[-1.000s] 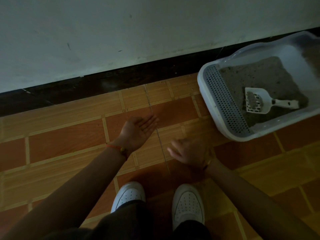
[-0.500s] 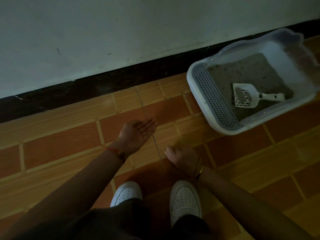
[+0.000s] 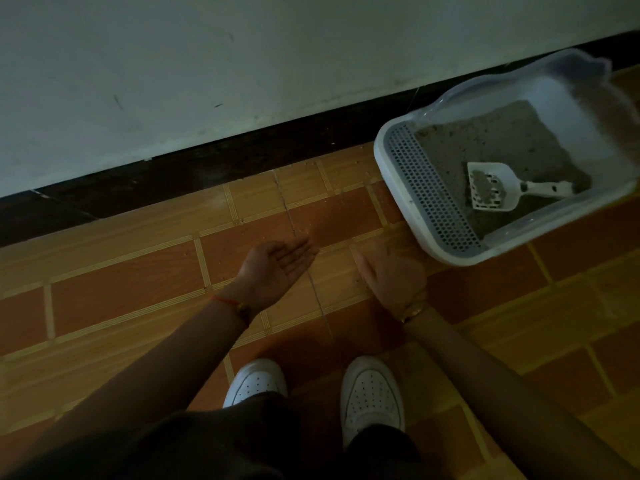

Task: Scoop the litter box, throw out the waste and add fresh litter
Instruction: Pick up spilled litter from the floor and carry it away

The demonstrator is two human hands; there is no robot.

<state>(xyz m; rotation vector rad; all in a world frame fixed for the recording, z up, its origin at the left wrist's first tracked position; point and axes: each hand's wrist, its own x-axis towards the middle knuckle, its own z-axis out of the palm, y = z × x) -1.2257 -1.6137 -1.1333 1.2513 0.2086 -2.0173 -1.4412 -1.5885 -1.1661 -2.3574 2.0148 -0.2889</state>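
In the litter box (image 3: 398,188), a scoop (image 3: 493,185) lies.

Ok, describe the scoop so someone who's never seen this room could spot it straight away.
Look to the white litter box on the tiled floor by the wall, right of the person's feet. Inside it, on the grey litter, lies the scoop. It is the only white slotted tool there, with some litter in its bowl and its handle pointing right.
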